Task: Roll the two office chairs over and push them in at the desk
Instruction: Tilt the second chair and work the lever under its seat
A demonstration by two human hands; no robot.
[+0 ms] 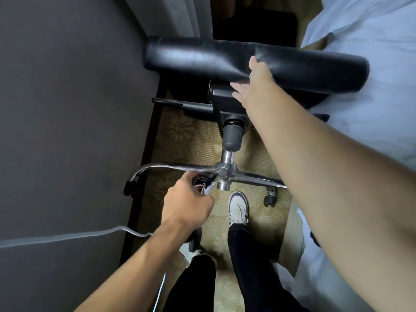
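Observation:
One office chair is in view, tipped over so its black leather seat (pixel 202 59) lies farther from me and its chrome star base (pixel 227 172) nearer. A grey gas column (pixel 233 136) joins them. My left hand (pixel 186 203) is closed around a chrome base leg next to the hub. My right hand (pixel 254 84) clasps the seat's lower edge, thumb on the cushion and fingers underneath. The grey desk top (pixel 67 109) with a dark wooden edge fills the left side. A second chair is not visible.
A white bed (pixel 371 97) runs along the right, leaving a narrow strip of patterned beige carpet (pixel 186 136). My feet in white sneakers (pixel 238 208) stand just behind the base. A white cable (pixel 67 237) lies across the desk. A caster (pixel 270 198) hangs near the bed.

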